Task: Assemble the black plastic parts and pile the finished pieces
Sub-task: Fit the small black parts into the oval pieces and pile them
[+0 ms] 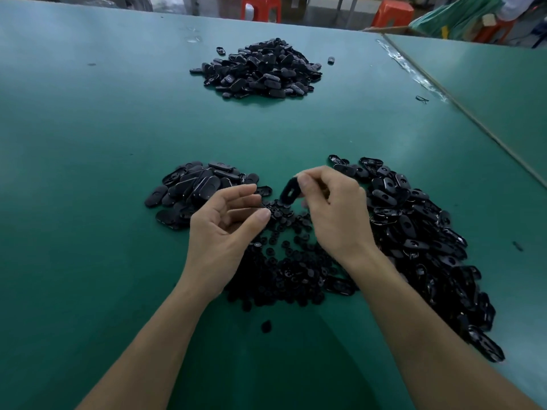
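My right hand (334,211) pinches a black oval plastic piece with a slot (290,191) and holds it up over the middle of the table. My left hand (228,223) hovers beside it, palm turned inward, fingers loosely curved, holding nothing that I can see. Beneath both hands lies a heap of small black round parts (284,270). To the left sits a pile of solid oval covers (195,187). A long pile of slotted oval shells (420,241) runs along the right. Farther back is a big mound of black pieces (260,69).
The green table (88,143) stretches wide to the left. A seam (461,108) joins a second table at the right. One loose small part (266,326) lies near my forearms. Red stools (260,7) and green bags (453,16) stand beyond the far edge.
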### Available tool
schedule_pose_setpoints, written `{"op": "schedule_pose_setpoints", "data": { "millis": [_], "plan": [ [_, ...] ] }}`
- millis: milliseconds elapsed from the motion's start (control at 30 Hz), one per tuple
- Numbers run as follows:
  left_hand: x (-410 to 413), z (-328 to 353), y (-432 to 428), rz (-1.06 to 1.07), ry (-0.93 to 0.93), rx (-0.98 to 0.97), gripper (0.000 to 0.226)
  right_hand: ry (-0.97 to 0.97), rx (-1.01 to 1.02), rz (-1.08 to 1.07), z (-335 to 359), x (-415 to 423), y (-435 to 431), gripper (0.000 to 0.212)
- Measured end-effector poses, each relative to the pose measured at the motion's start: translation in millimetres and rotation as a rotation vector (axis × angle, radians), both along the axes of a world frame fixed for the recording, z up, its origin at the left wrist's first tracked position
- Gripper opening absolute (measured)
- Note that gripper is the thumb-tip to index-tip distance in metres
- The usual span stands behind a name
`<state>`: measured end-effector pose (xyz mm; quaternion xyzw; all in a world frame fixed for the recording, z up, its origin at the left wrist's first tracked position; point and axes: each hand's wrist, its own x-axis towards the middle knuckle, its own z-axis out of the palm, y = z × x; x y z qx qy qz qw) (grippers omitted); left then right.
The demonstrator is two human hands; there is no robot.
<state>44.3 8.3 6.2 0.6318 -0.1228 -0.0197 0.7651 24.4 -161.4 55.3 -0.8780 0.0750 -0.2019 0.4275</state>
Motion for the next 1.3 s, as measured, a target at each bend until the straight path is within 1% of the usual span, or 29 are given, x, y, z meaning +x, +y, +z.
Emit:
{"op": "schedule_pose_setpoints", "data": {
  "millis": [67, 167, 233, 367, 500, 567, 700, 767, 900, 1033, 1100, 1167, 1233, 1300],
  "plan": [
    [-0.8, 1.2, -0.3, -0.019, -0.032, 0.038, 0.027, 0.052, 0.239, 0.063, 1.0, -6.4, 9.5, 0.014],
    [-2.0, 2.7, -0.4, -0.035, -0.052, 0.068, 0.015, 0.083, 0.368, 0.104, -3.1, -15.4, 20.0, 0.012],
    [-2.0, 2.1, -0.7, -0.03, -0.034, 0.073, 0.012, 0.086, 0.413, 0.116, -5.9, -19.9, 22.1, 0.011],
    [-1.9, 1.0, -0.3, -0.029, -0.036, 0.087, 0.019, 0.1, 0.388, 0.141, -5.7, -23.2, 19.5, 0.019],
    [-2.2, 2.5, 0.0, -0.03, -0.031, 0.028, 0.019, 0.116, 0.384, 0.139, -5.6, -24.7, 19.8, 0.009],
    [-1.8, 3.2, 0.0, -0.03, -0.03, 0.025, 0.017, 0.122, 0.382, 0.141, -7.9, -25.2, 18.9, 0.01],
    [-0.6, 1.8, 0.5, -0.01, -0.021, 0.015, 0.015, 0.148, 0.456, 0.151, -10.9, -24.9, 14.4, 0.015],
    [0.4, 0.0, 0.2, 0.016, 0.004, -0.014, 0.014, 0.168, 0.413, 0.097, -13.0, -24.6, 8.8, 0.018],
    [2.2, -0.9, 0.2, 0.031, 0.046, -0.075, 0.01, 0.232, 0.183, 0.003, -15.1, -28.4, -6.0, 0.017],
    [0.1, -0.3, 0.8, 0.007, 0.017, -0.049, 0.01, 0.271, 0.247, 0.082, -14.8, -33.7, -3.4, 0.009],
    [-0.6, -0.8, 0.9, -0.004, 0.001, -0.026, 0.01, 0.241, 0.278, 0.139, -13.6, -34.0, 5.9, 0.009],
    [-0.7, -1.6, 0.8, -0.017, -0.009, 0.006, 0.013, 0.168, 0.284, 0.145, -12.0, -32.6, 14.3, 0.009],
    [-0.4, -2.0, 0.2, -0.036, -0.023, 0.052, 0.018, 0.107, 0.223, 0.132, -9.2, -30.7, 19.3, 0.013],
    [-0.9, -1.8, -0.9, -0.051, -0.044, 0.089, 0.025, 0.109, 0.151, 0.132, -5.5, -29.4, 19.8, 0.019]
  ]
}}
